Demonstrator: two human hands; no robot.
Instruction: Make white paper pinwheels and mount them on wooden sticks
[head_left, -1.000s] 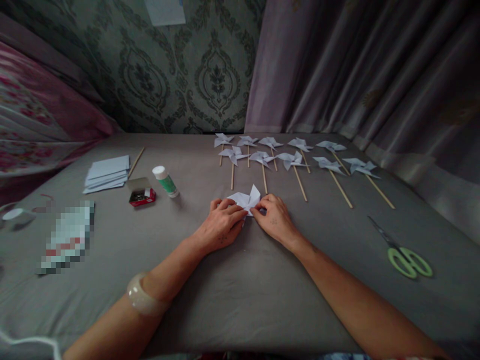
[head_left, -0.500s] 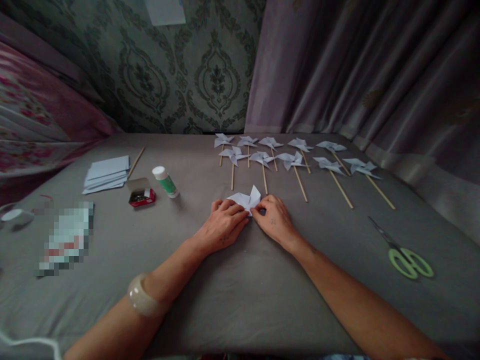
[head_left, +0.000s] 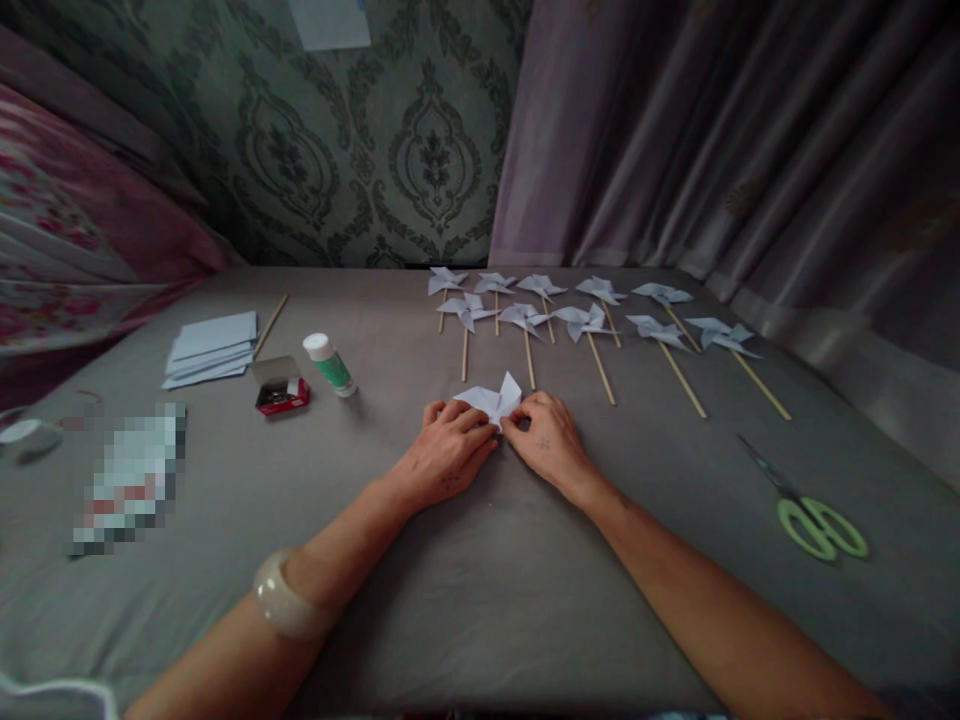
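A folded white paper pinwheel [head_left: 493, 399] lies on the grey cloth [head_left: 480, 590] in the middle. My left hand [head_left: 444, 452] presses on its left part, fingers curled over the paper. Pinching the paper's right side near the centre is my right hand [head_left: 545, 438]. The lower part of the paper is hidden under both hands. A pale bangle [head_left: 283, 598] sits on my left wrist.
Several finished paper pinwheels on wooden sticks [head_left: 592, 325] lie in rows behind my hands. Green-handled scissors [head_left: 810, 510] lie at the right. A glue stick [head_left: 330, 363], a small red box [head_left: 279, 386], a stack of white sheets [head_left: 211, 347] and a loose stick [head_left: 271, 322] lie at the left.
Both hands stay on the paper with only slight finger shifts; nothing else has moved.
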